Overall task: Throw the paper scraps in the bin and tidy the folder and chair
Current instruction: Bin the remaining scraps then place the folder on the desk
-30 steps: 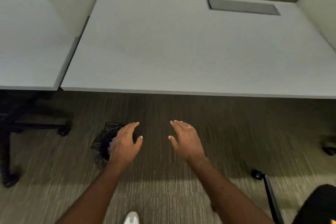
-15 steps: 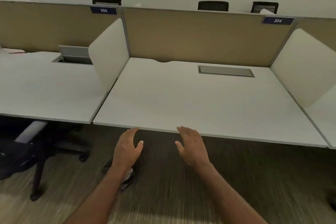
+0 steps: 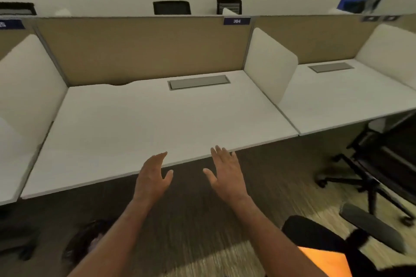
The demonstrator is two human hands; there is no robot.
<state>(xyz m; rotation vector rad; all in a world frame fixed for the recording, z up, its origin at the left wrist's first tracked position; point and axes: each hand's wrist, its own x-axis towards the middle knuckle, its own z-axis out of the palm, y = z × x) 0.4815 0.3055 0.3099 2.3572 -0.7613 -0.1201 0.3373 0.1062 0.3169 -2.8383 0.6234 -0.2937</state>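
1. As the view lifts from the floor to the row of cubicles, the black-lined bin [image 3: 83,240] that sat just under the left hand [image 3: 153,177] a second ago has slipped to the lower left, beside that forearm, with pale scraps faintly visible inside.
2. Both hands have risen with the view and now hover at the front edge of the white counter [image 3: 144,123], which carries no paper.
3. Left-hand fingers [image 3: 161,157] are spread and relaxed, holding nothing; the right hand [image 3: 227,175] is likewise released, its fingertips over the counter edge, contact unclear.
4. Judged from this, the scrap stage looks finished; the orange folder [image 3: 324,261], lying on the black chair [image 3: 315,234] at lower right, looks next.
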